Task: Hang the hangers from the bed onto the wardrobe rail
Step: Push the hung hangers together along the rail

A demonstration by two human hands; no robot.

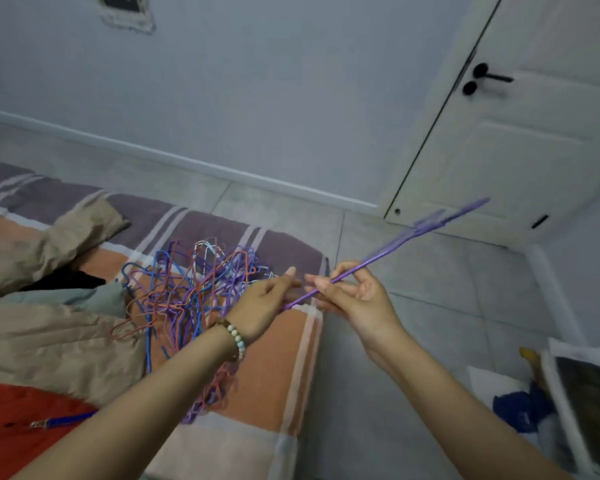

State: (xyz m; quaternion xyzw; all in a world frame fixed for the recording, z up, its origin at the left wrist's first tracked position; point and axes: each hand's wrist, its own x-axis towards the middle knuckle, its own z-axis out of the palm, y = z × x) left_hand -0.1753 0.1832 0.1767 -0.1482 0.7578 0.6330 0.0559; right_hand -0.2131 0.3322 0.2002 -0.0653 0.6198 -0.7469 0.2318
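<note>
Nearest the camera, 2 bare forearms reach out over the bed (274, 368). The left hand (262, 306), with a bead bracelet (236, 336) on its wrist, lies at the near end of a purple hanger (395, 247). Its fingers are partly hidden, so whether it grips that end cannot be told. The right hand (355, 299) pinches the same hanger between thumb and fingertips, just beyond the bed's edge. The hanger slants up and away over the floor (430, 306), and its far end is blurred.

Just behind the left hand, the pile of hangers (187, 289) sits tangled on the striped cover, beside crumpled tan cloth (49, 341). Farther off stands a white door (516, 150). No wardrobe rail is in view.

The likely trouble is snagging. If the purple hanger's hook is caught among the others, pulling could drag several off the bed onto the floor. The light pinch could also slip if the hanger catches.
</note>
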